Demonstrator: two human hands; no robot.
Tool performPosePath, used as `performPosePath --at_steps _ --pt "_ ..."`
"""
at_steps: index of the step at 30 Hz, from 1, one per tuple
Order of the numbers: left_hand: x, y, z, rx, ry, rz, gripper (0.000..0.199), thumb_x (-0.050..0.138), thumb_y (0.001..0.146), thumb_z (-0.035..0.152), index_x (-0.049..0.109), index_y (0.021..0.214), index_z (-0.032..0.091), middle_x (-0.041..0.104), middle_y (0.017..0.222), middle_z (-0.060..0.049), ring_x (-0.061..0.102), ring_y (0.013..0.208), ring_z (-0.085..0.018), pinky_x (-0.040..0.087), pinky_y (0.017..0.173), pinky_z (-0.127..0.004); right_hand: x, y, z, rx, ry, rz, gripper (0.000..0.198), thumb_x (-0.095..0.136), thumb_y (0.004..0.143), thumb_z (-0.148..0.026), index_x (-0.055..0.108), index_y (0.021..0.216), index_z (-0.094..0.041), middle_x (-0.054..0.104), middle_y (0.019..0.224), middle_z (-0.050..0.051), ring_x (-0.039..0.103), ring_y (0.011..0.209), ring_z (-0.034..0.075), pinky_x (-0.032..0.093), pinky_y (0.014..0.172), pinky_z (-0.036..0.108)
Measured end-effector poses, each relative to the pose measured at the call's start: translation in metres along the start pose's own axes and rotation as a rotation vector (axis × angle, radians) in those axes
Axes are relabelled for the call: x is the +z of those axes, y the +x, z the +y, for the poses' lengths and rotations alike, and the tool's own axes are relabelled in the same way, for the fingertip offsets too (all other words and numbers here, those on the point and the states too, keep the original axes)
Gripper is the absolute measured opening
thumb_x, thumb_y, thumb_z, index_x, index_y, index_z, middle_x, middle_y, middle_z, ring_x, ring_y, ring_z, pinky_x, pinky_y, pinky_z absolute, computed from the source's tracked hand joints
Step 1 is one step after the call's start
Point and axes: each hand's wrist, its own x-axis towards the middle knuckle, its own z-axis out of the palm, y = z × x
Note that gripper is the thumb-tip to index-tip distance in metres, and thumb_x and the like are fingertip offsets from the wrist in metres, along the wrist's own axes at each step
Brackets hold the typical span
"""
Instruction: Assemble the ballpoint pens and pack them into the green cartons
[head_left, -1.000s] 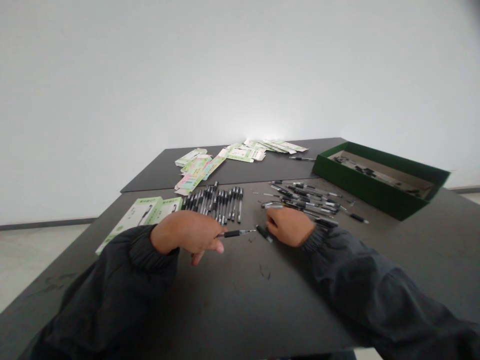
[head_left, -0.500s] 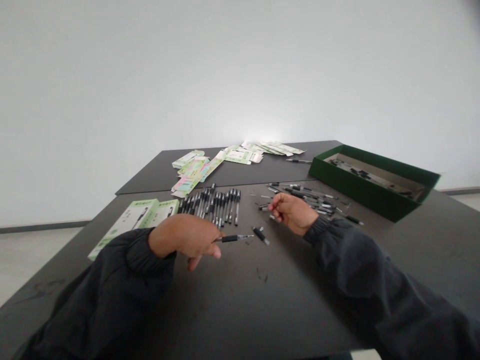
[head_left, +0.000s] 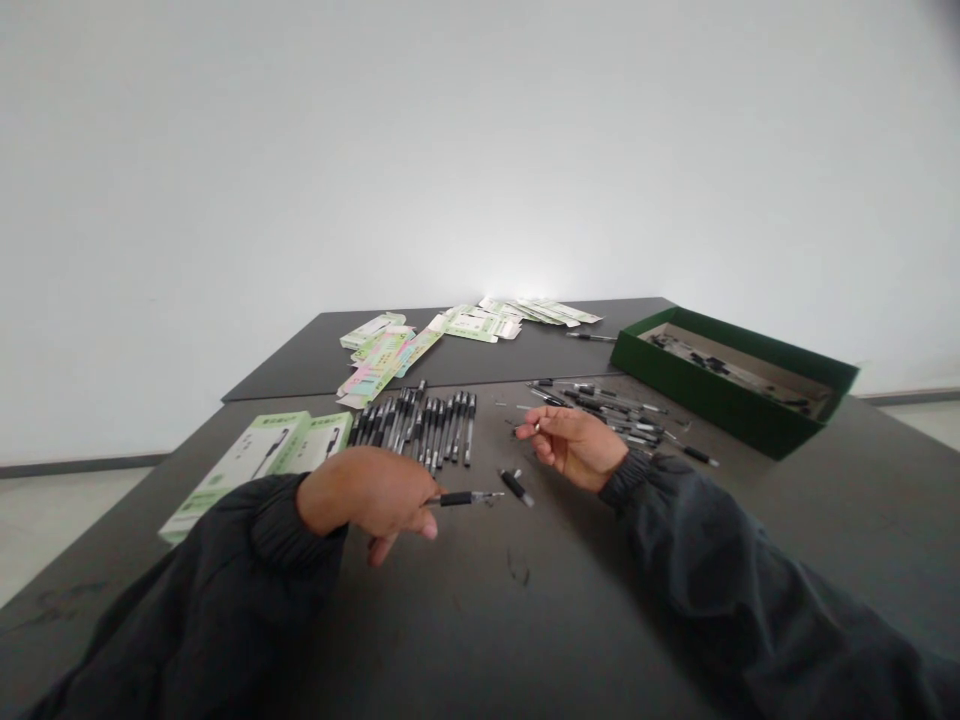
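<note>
My left hand (head_left: 379,495) grips a gel pen (head_left: 459,498) with a black rubber grip, its bare tip pointing right. Fingertips and thumb of my right hand (head_left: 574,447) are pinched around something small and pale that I cannot make out. On the table between both hands lies a short black pen part (head_left: 516,488), with thin dark bits around it. Beyond my left hand, several capped pens (head_left: 420,425) are laid out in a bunch. Loose pen pieces (head_left: 615,405) are heaped just past my right hand.
A green box (head_left: 720,400) with pen parts inside stands at the right. Light-green pen boxes (head_left: 262,450) lie at the left. Flattened cartons (head_left: 382,365) are spread along the back of the dark table (head_left: 465,620), before a white wall.
My right hand has turned slightly, and its pinched fingers now show a small pale piece. My left hand keeps the pen in nearly the same place. The view has tilted slightly.
</note>
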Motion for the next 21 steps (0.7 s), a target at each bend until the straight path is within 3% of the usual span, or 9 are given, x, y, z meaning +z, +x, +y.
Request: performPosePath --at_steps 7,11,15,21 --pt "0.004 0.006 -0.015 0.086 -0.079 0.047 0.029 0.045 0.086 0.033 0.067 0.095 0.014 0.071 0.058 -0.003 0.064 0.058 -0.015 0.039 0.051 -0.018 0.012 -0.008 0.0 0.013 -0.089 -0.055 0.022 0.06 0.078 -0.033 0.044 0.082 -0.018 0.066 0.072 0.005 0.053 0.045 0.01 0.039 0.04 0.018" --pt "0.002 0.008 -0.015 0.051 -0.034 0.049 0.029 0.044 0.085 0.026 0.068 0.078 0.013 0.071 0.06 -0.007 0.064 0.06 -0.016 0.039 0.051 -0.019 0.022 -0.015 0.004 -0.039 -0.087 -0.11 0.028 0.062 0.077 -0.037 0.041 0.074 -0.018 0.052 0.05 -0.005 0.035 0.036 0.005 0.027 0.036 0.015" --pt "0.001 0.007 -0.012 0.031 0.005 0.038 0.038 0.042 0.085 0.026 0.062 0.055 0.015 0.071 0.062 -0.01 0.064 0.06 -0.017 0.04 0.051 -0.02 0.03 -0.018 0.009 -0.028 -0.064 -0.156 0.028 0.065 0.075 -0.033 0.041 0.072 -0.018 0.044 0.048 -0.008 0.027 0.039 0.003 0.022 0.039 0.015" --pt "-0.001 0.009 -0.016 0.028 -0.046 0.036 0.035 0.044 0.086 0.025 0.063 0.058 0.014 0.071 0.062 -0.01 0.063 0.058 -0.017 0.039 0.049 -0.019 0.033 -0.018 0.016 -0.021 -0.074 -0.189 0.026 0.067 0.072 -0.031 0.048 0.081 -0.017 0.056 0.063 -0.002 0.04 0.043 0.005 0.029 0.042 0.018"
